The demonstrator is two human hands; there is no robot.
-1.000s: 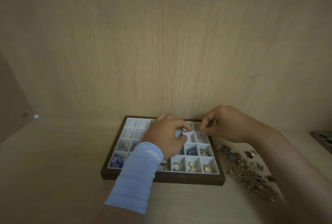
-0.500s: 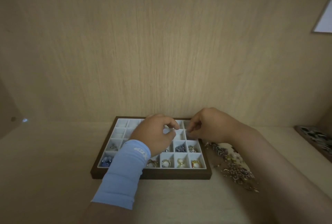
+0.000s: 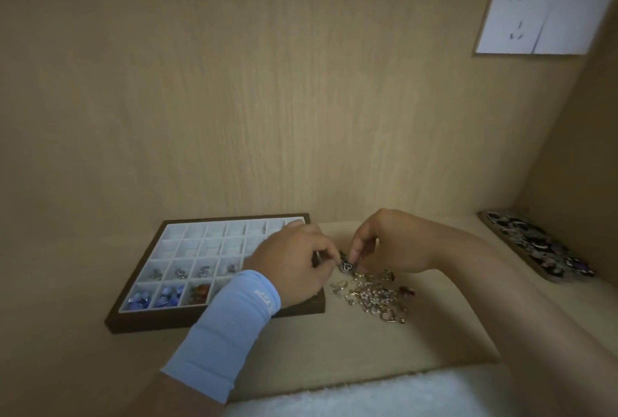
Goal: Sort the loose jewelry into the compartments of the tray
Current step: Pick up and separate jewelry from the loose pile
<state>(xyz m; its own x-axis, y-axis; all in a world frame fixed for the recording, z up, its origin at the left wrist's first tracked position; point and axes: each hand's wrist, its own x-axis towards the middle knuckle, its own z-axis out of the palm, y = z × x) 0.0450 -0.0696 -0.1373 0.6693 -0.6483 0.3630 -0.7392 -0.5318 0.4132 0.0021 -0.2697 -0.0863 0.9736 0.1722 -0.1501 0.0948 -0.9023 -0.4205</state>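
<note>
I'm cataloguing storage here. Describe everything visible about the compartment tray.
The tray is a flat rectangle: dark brown wood-like frame, pale grid of square compartments. It lies on the beige shelf by the back wall, left of the loose jewelry pile. Front cells hold blue pieces and a reddish one, the next row small silvery pieces; back rows look empty. The left hand and sleeve cover its right side.

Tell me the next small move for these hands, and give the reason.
Probably lift the heart charm clear and carry it left to a bare compartment of the tray. The left hand and right hand both seem to pinch it at the edge of the jewelry pile, and the tray's far rows look unfilled.
</note>
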